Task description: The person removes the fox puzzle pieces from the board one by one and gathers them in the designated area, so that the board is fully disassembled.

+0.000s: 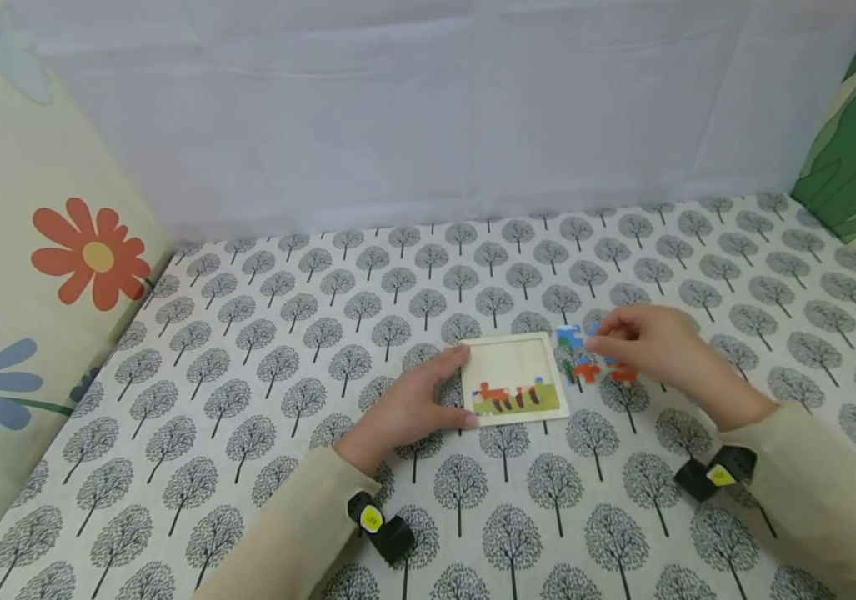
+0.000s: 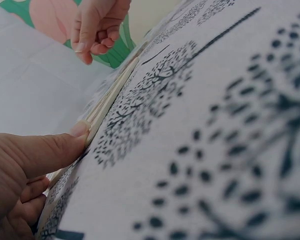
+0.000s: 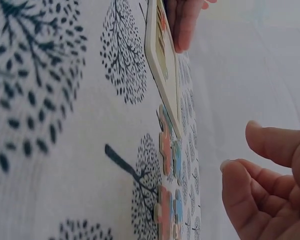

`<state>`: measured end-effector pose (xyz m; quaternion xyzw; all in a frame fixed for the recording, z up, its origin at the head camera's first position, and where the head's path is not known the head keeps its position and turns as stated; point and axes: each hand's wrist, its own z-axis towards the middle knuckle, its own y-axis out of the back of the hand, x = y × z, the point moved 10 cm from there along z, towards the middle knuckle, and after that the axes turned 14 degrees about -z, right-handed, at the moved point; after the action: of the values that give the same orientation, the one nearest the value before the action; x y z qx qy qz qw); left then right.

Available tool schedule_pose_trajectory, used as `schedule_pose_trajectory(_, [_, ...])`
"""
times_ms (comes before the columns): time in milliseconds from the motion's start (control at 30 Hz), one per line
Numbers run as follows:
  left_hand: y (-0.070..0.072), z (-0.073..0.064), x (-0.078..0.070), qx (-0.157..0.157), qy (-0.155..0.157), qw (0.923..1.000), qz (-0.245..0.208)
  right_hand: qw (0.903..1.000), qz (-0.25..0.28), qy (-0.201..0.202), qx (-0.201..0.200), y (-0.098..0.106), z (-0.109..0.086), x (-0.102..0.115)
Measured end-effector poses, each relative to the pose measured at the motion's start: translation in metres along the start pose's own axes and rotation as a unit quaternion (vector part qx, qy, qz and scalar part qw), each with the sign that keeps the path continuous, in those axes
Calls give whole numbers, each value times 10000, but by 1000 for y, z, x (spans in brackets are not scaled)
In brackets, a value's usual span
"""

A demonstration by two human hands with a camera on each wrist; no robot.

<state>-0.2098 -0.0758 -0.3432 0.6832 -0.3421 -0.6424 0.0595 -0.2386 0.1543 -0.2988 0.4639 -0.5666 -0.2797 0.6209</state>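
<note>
Toward four o'clock from the middle of the head view, a pale square jigsaw tray [image 1: 521,417] lay flat on the tree-print tablecloth [image 1: 195,467]. The left hand [image 1: 416,400] gripped it at its nine o'clock edge, thumb on the near corner and fingertips at the far one. Along the tray's six o'clock side sat a row of fitted puzzle pieces [image 1: 521,400], printed in red, dark and green, with cream board showing toward twelve.

Just beside the tray, at three o'clock, lay at least four loose jigsaw pieces [image 1: 587,372], the far ones mostly blue and the near ones mostly red. Above them hung the right hand [image 1: 645,342], its fingers loosely bent; the right wrist view showed a gap between thumb and index finger, with nothing pinched.

A black wrist camera [image 1: 395,540] was strapped over the left cream sleeve [image 1: 285,517]. At twelve o'clock hung a white backdrop [image 1: 428,125]; a red flower print [image 1: 97,257] showed near nine.
</note>
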Motion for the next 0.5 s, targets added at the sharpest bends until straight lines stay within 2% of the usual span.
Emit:
schedule_pose_trajectory(300, [0, 0, 0, 16, 19, 10000, -37, 9996, 223, 156, 84, -9, 3, 16])
schedule_pose_trajectory(500, [0, 0, 1, 16, 48, 10000, 7, 9977, 435, 492, 145, -19, 7, 31])
